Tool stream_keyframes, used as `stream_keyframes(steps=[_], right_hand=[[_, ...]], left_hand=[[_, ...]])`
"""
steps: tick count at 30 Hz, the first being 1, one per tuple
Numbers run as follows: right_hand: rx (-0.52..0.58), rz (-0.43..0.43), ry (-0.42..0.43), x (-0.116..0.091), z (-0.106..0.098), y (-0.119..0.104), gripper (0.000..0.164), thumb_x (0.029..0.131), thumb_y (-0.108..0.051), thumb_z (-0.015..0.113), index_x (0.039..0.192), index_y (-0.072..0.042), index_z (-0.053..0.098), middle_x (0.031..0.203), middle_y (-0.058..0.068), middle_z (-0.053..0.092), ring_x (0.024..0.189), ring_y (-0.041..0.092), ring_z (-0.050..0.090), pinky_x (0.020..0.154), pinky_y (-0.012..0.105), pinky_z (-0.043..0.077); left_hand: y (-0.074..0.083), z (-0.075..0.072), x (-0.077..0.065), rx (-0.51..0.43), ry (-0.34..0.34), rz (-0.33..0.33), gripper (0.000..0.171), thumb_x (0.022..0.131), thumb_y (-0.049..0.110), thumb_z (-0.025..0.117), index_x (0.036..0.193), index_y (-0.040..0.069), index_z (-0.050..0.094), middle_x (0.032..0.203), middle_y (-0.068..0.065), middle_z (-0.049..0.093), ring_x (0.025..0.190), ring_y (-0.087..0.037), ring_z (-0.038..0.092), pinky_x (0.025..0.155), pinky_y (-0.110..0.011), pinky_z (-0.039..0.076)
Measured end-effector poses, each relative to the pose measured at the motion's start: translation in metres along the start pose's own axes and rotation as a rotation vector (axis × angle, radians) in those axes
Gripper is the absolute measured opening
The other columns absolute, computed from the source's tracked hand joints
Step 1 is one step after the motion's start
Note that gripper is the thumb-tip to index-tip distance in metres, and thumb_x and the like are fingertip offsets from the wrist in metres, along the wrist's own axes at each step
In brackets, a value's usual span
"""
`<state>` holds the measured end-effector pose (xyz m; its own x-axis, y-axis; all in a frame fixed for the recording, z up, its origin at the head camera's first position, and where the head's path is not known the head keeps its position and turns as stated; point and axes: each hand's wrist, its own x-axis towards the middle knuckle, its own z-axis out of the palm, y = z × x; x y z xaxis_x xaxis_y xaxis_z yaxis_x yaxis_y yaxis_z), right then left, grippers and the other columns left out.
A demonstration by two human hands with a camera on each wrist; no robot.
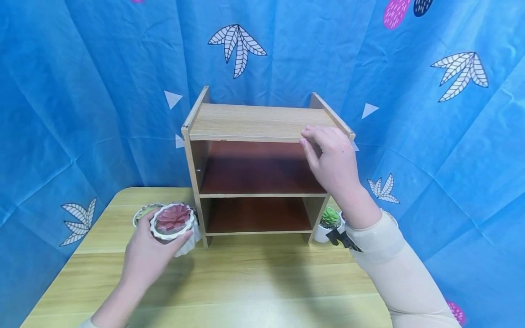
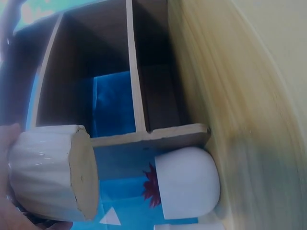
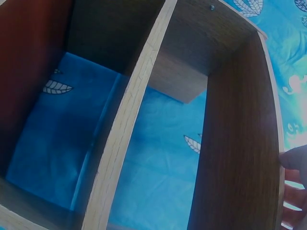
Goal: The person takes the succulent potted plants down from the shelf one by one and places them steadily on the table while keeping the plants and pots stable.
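My left hand (image 1: 147, 250) holds a potted succulent (image 1: 174, 217) with red leaves in a white fluted pot. Its fingers and thumb wrap the pot's sides; the left wrist view shows the fluted pot (image 2: 50, 172) lifted beside the wooden shelf, its base exposed. At the shelf's upper right, my right hand (image 1: 334, 157) pinches the front edge of the top board (image 1: 258, 122), thumb at the edge and fingers over it. The right wrist view catches these fingers (image 3: 293, 196) along the board's edge.
The wooden shelf (image 1: 256, 196) stands on a wood-grain table (image 1: 229, 282) before a blue patterned curtain (image 1: 123, 91). More potted plants flank it: a green succulent (image 1: 329, 218) to the right, a pale green one (image 1: 143, 212) to the left, and a white pot (image 2: 189, 182) with red leaves.
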<state>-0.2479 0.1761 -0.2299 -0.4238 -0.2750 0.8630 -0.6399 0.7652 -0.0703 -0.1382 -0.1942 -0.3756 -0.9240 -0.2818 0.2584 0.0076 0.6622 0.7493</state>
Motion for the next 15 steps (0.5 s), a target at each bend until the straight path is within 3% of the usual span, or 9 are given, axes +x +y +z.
stream_keyframes(steps=[15], right_hand=[[0.000, 0.007, -0.018, 0.001, -0.001, -0.002, 0.023, 0.096, -0.018, 0.067, 0.113, -0.003, 0.074, 0.114, 0.012, 0.073, 0.112, 0.031, 0.063, 0.102, 0.043, 0.044]], left_hand=[[-0.012, -0.016, 0.009, 0.007, 0.047, -0.045, 0.106, 0.075, 0.055, 0.083, 0.150, -0.001, 0.034, 0.139, -0.028, 0.052, 0.125, -0.048, 0.051, 0.096, -0.066, 0.042]])
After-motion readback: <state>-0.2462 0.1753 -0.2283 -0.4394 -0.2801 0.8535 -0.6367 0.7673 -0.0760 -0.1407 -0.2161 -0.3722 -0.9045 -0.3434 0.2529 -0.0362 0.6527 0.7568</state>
